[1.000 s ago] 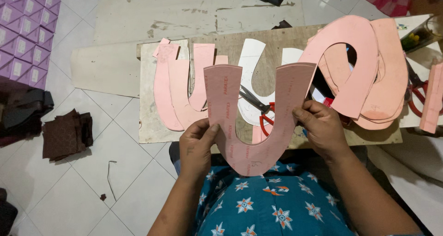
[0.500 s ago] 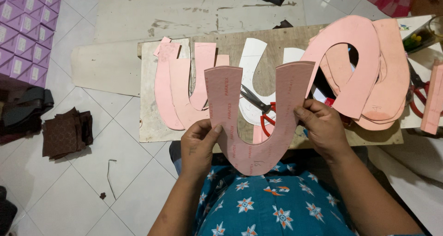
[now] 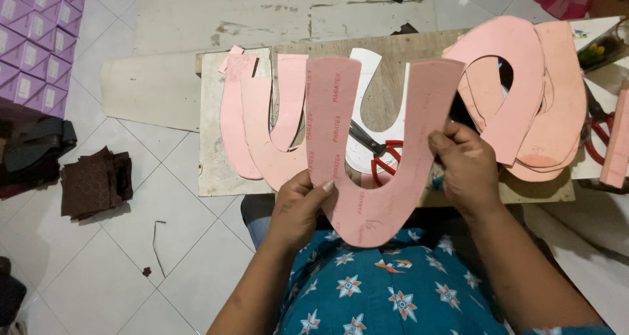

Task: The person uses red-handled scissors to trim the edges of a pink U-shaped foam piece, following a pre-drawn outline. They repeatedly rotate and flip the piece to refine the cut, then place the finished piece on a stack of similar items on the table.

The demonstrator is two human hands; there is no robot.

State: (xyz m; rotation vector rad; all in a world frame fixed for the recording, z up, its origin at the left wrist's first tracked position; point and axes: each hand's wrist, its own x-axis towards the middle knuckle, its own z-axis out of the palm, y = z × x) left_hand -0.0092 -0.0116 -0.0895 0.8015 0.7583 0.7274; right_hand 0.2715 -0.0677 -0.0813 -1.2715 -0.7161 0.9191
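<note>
Two bare arms reaching up from below, left hand (image 3: 298, 207) curled with thumb on top, right hand (image 3: 462, 168) higher, fingers bent and pinching, hands well apart

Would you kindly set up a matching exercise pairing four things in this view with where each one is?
Things:
1. U-shaped pink board
2. red-handled scissors
3. brown fabric pile
4. purple boxes

Places:
A. stacked at the top left corner
B. on the tiled floor, left of the work board
C. held up in both hands
D. on the work board, behind the held piece

Pairs: 1-C, 2-D, 3-B, 4-A. The left hand and right hand grip the pink board's two sides.
</note>
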